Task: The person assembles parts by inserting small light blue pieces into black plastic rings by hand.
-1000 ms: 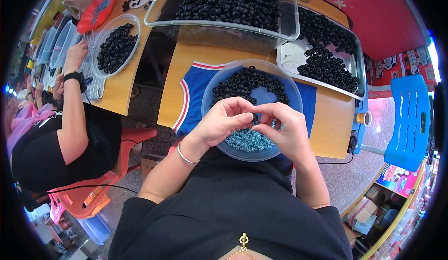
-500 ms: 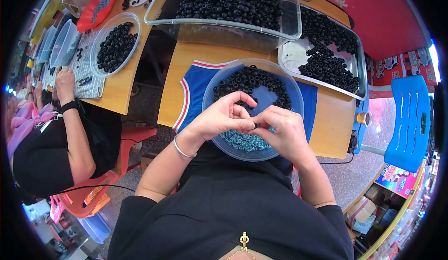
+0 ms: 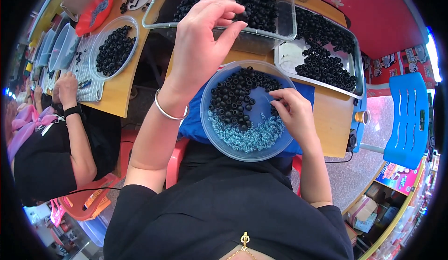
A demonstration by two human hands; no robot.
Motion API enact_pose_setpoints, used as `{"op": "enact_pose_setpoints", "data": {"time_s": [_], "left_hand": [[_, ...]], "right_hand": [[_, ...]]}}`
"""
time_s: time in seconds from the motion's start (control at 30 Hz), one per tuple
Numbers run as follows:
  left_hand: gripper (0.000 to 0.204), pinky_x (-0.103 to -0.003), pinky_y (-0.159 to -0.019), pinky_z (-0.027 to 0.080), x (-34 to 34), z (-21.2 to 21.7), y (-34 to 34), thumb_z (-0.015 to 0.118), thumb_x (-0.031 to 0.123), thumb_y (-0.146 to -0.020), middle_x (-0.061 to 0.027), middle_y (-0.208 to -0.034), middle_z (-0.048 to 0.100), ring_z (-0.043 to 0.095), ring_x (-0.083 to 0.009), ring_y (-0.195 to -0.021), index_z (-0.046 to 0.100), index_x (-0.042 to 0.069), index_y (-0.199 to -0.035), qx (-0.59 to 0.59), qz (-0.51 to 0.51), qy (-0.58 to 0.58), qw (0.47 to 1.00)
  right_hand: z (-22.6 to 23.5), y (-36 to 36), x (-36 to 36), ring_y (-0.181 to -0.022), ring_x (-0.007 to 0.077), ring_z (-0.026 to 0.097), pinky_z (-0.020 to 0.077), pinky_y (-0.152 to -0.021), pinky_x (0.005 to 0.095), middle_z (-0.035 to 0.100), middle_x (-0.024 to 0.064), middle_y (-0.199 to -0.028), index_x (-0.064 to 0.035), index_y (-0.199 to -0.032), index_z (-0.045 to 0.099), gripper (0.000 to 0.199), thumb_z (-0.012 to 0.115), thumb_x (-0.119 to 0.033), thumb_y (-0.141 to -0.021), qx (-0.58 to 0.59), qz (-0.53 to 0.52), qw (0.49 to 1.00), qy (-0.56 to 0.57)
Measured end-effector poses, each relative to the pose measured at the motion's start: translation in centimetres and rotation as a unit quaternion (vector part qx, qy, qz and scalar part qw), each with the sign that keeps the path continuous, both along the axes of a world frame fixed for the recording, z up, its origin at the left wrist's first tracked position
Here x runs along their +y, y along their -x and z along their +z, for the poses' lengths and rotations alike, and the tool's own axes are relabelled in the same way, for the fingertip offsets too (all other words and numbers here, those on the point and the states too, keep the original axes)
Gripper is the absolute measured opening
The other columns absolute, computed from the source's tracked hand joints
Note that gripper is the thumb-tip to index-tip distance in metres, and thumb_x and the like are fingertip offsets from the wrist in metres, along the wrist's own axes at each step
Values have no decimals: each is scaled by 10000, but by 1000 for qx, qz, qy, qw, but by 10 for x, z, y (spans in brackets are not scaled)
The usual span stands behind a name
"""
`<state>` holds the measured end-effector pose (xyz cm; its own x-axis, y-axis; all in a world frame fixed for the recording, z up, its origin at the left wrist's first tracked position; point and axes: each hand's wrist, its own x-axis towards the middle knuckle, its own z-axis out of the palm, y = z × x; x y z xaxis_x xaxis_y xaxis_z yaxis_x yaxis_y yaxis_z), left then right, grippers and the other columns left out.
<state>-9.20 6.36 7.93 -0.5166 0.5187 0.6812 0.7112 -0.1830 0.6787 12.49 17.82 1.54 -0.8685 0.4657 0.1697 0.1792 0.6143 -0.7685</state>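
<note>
My left hand (image 3: 200, 45) is raised over the front rim of a large clear bin (image 3: 154, 24) heaped with small black ring-shaped parts. A black part (image 3: 240, 15) shows between its thumb and curled fingers. My right hand (image 3: 296, 115) reaches over the right side of a round clear bowl (image 3: 207, 134). Its thumb and forefinger are apart, beside the black parts there, with nothing visible between them. In the bowl, black hollow parts (image 3: 238, 92) lie at the back and left, and a pile of small teal, spring-like pieces (image 3: 247, 136) lies at the front.
A metal tray (image 3: 291, 57) of black parts stands at the right back of the wooden table. Blue cloth (image 3: 305, 97) lies under the bowl. At left, a co-worker (image 3: 60, 143) sits by another bowl (image 3: 114, 50) of black parts. A blue chair (image 3: 405, 120) stands at right.
My hands were together over the bowl around a small black part. The left has moved up and away to the bin; the right has lowered toward the black parts in the bowl.
</note>
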Motion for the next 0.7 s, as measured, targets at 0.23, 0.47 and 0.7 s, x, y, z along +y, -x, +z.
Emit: {"op": "enact_pose_setpoints", "data": {"time_s": [0.23,0.47,0.7], "left_hand": [[168,-383,-738,493,-13,-52,-52,701,53,-745,-105,-864,618,597,-296,-823,643,21,-899,120,-142,190,964],[206,-381,-780,492,-23,-94,-76,691,77,-723,-98,-894,603,578,-287,-882,627,48,-916,153,-129,324,925],[207,-344,-747,503,-38,-88,-84,720,89,-751,-94,-875,618,605,-259,-830,625,36,-927,42,-119,265,956]], "right_hand": [[-7,3,1,-791,295,657,527,-685,390,663,99,-908,-70,-916,662,137,688,-96,-784,-68,38,990,-120],[-6,2,-16,-789,306,646,517,-668,413,648,92,-828,-65,-862,636,197,738,-143,-712,-172,76,964,-185],[-7,0,-16,-730,218,646,531,-659,329,638,86,-799,-53,-886,648,163,711,-62,-736,-113,47,989,-81]]}}
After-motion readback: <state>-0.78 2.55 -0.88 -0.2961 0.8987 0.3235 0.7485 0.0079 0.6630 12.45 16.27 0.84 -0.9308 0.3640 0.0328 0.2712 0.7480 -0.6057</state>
